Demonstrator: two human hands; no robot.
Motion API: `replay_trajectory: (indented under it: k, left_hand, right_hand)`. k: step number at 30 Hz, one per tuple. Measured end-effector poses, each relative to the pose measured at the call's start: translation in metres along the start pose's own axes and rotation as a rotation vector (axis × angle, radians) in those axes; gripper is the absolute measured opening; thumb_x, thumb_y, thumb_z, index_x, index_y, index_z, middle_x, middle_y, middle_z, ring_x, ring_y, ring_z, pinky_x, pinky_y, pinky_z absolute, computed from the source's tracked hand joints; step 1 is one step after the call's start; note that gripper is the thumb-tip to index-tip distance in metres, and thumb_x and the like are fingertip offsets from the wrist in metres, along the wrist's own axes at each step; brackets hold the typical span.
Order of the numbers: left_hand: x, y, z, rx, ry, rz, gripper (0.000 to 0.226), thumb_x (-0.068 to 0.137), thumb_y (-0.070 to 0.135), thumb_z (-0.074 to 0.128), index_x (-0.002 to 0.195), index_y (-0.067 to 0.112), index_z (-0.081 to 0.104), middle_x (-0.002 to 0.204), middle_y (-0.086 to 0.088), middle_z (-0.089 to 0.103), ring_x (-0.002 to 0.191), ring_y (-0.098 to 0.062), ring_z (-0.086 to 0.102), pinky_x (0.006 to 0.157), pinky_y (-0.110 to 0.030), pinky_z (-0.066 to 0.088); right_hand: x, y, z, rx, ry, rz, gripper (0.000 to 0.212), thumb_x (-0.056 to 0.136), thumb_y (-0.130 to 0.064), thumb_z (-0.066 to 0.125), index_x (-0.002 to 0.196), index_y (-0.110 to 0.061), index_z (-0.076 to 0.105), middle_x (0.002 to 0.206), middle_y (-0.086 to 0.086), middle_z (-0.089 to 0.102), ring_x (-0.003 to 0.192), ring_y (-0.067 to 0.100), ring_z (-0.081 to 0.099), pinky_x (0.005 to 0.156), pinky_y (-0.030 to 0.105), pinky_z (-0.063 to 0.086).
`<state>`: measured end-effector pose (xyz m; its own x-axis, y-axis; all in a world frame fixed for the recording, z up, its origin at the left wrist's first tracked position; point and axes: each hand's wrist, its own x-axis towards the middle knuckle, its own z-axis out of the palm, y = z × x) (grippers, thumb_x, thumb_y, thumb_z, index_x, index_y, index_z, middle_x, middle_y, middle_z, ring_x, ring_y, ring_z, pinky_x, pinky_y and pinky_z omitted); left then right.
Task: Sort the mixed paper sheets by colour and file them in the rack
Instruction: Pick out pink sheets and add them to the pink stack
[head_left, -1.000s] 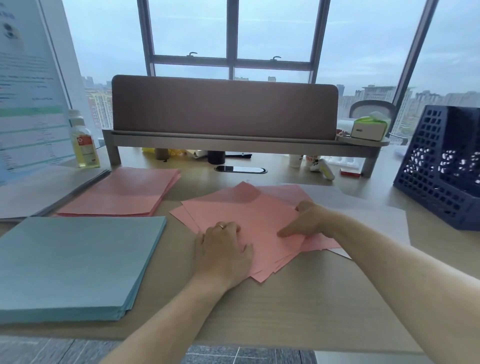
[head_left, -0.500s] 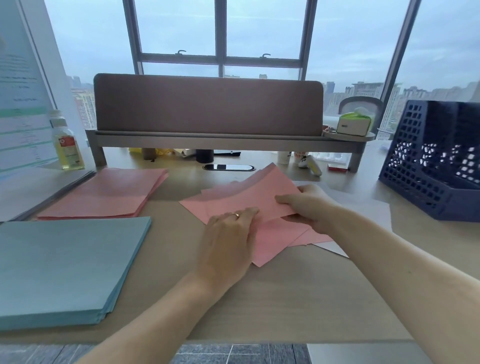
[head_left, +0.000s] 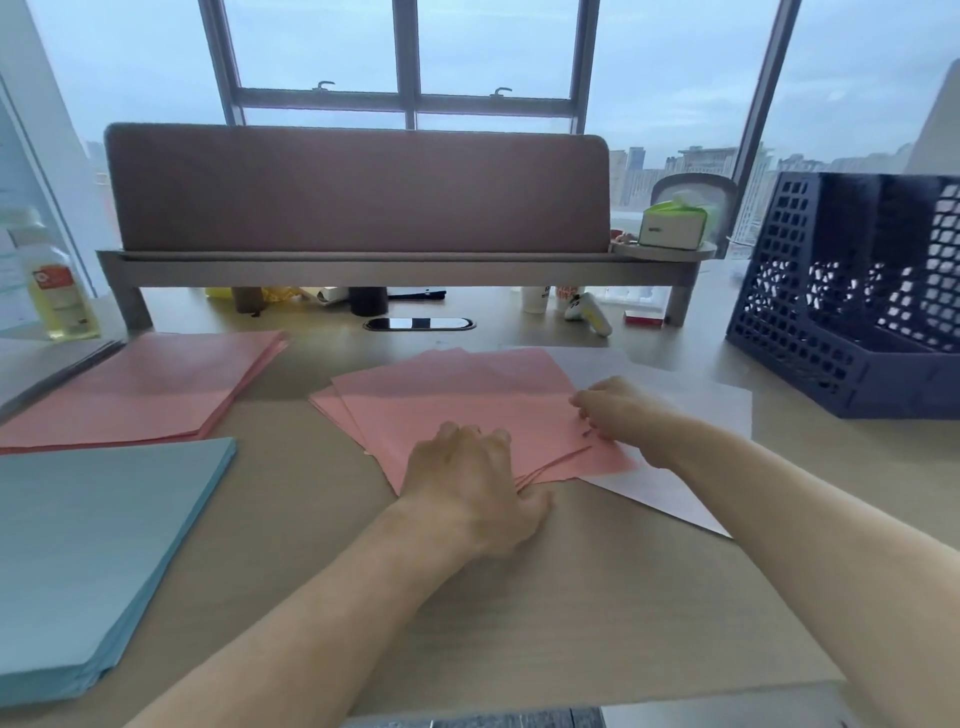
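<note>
**Loose pink sheets at desk centre.** A fanned pile of loose pink sheets (head_left: 457, 400) lies flat on the wooden desk (head_left: 571, 597), its edges out of line and its right part overlapping some white sheets (head_left: 670, 483) that show beneath and to the right.

The left hand (head_left: 467, 483) rests on the near corner of the pile. Its fingers are curled on top and its thumb is tucked against the fanned edges, so that it grips the corner. The right hand (head_left: 613, 410) sits at the pile's right edge with bent fingers touching the paper; whether they pinch a sheet cannot be told, as the fingertips are blurred.

To the left, well apart from the pile, a squared pink stack (head_left: 156, 384) lies farther back. A thicker blue stack (head_left: 93, 551) lies nearer, at the desk's front left.

The dark blue lattice rack (head_left: 831, 322) stands at the far right, apart from all the paper.

Behind, a grey shelf (head_left: 363, 267) carries a brown panel (head_left: 353, 187) and a tissue box (head_left: 672, 223). A bottle (head_left: 57, 291) of yellow liquid stands at far left. A window (head_left: 405, 52) fills the background.
</note>
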<state>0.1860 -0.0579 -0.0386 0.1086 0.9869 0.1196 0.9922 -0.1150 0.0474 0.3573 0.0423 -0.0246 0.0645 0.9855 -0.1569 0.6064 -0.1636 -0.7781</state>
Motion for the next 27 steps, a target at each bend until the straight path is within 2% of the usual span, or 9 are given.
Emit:
replay_trajectory:
  k: [3,5,9,13,16,19,21,24,27]
  left_hand:
    - [0.007,-0.001,-0.015,0.003,-0.048,0.012,0.040,0.080,0.053,0.059,0.105,0.022,0.055,0.092,0.001,0.053,0.093,-0.026,0.053,0.079,-0.030,0.045]
    - [0.010,0.000,-0.026,0.033,-0.067,0.045,0.028,0.080,0.042,0.063,0.097,0.022,0.054,0.082,0.002,0.044,0.086,-0.026,0.049,0.074,-0.028,0.042]
    - [0.014,0.002,-0.029,0.073,-0.077,0.077,0.028,0.081,0.041,0.065,0.097,0.021,0.054,0.105,-0.005,0.060,0.088,-0.026,0.050,0.076,-0.027,0.041]
    - [0.017,0.004,-0.022,0.091,-0.076,0.069,0.057,0.078,0.069,0.060,0.111,0.022,0.057,0.114,-0.004,0.060,0.106,-0.028,0.057,0.082,-0.032,0.042]
    - [0.018,0.003,-0.016,0.115,-0.020,0.003,0.071,0.077,0.078,0.053,0.121,0.022,0.056,0.117,-0.002,0.060,0.110,-0.028,0.059,0.081,-0.035,0.040]
    - [0.022,-0.002,-0.012,0.005,0.050,-0.058,0.041,0.087,0.049,0.052,0.117,0.021,0.054,0.118,-0.004,0.057,0.109,-0.031,0.058,0.080,-0.037,0.039]
    - [0.024,-0.006,-0.016,-0.014,0.146,-0.052,0.018,0.090,0.030,0.048,0.105,0.021,0.056,0.110,-0.005,0.062,0.101,-0.031,0.061,0.074,-0.034,0.038]
    - [0.031,-0.011,-0.015,0.069,0.258,0.060,0.032,0.089,0.008,0.043,0.114,0.020,0.059,0.103,-0.006,0.067,0.093,-0.031,0.066,0.067,-0.032,0.040]
    - [0.035,-0.019,0.001,-0.033,0.152,0.157,0.050,0.086,-0.001,0.041,0.128,0.022,0.054,0.108,-0.008,0.068,0.096,-0.031,0.065,0.078,-0.038,0.052]
  right_hand:
    - [0.000,-0.003,-0.002,-0.048,-0.027,-0.006,0.031,0.096,-0.029,0.057,0.114,-0.005,0.063,0.104,0.010,0.065,0.094,0.027,0.060,0.090,0.037,0.049]
    - [-0.002,-0.007,-0.001,-0.088,-0.046,0.003,0.037,0.096,-0.032,0.060,0.121,-0.005,0.057,0.109,0.011,0.063,0.095,0.026,0.058,0.083,0.034,0.046]
    - [-0.006,-0.015,-0.003,-0.128,-0.081,0.037,0.037,0.093,-0.034,0.065,0.115,-0.008,0.049,0.089,0.005,0.051,0.081,0.021,0.052,0.071,0.030,0.041]
    - [-0.014,-0.025,0.000,-0.122,-0.147,0.021,0.031,0.093,-0.030,0.067,0.112,-0.012,0.051,0.085,0.001,0.048,0.070,0.014,0.046,0.055,0.026,0.034]
    - [-0.014,-0.032,0.008,0.060,-0.164,-0.045,0.010,0.093,-0.016,0.066,0.093,-0.011,0.058,0.089,0.004,0.059,0.072,0.014,0.054,0.058,0.022,0.046]
    - [-0.016,-0.040,0.006,0.359,-0.220,-0.044,0.001,0.092,-0.008,0.067,0.092,-0.008,0.067,0.091,0.006,0.070,0.075,0.014,0.067,0.060,0.022,0.057]
    - [-0.017,-0.039,-0.005,0.499,-0.231,-0.015,0.013,0.093,-0.007,0.067,0.103,0.000,0.068,0.097,0.012,0.072,0.077,0.017,0.070,0.060,0.022,0.059]
    - [-0.016,-0.027,-0.023,0.609,-0.153,0.055,0.032,0.095,-0.023,0.066,0.115,0.002,0.061,0.106,0.017,0.068,0.080,0.024,0.071,0.067,0.030,0.062]
    - [-0.013,-0.007,-0.035,0.534,-0.090,0.185,0.061,0.092,-0.050,0.063,0.127,-0.001,0.055,0.123,0.016,0.056,0.108,0.031,0.061,0.095,0.041,0.055]
